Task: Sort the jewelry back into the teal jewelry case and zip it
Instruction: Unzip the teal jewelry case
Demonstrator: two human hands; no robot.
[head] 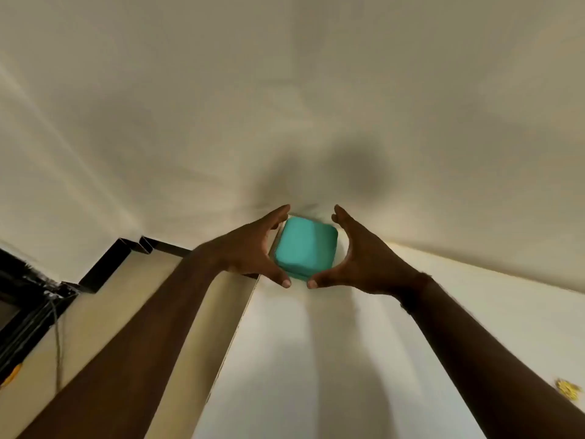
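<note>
The teal jewelry case (305, 247) is closed and sits at the far end of a white table (316, 369), close to the cream wall. My left hand (250, 248) cups its left side, with the fingertips at the far corner and the thumb at the near edge. Opposite it, my right hand (361, 258) mirrors that hold on the case's right side. Both thumbs meet at the front of the case. A small gold piece of jewelry (568, 389) lies on the table at the far right edge of the view. The picture is blurred by motion.
The table's left edge (234, 337) runs diagonally from the case toward me, with a beige floor or ledge beside it. A black frame (34, 299) and a hanging cord (58, 343) are at the left. A small orange thing (12, 373) shows at the left border.
</note>
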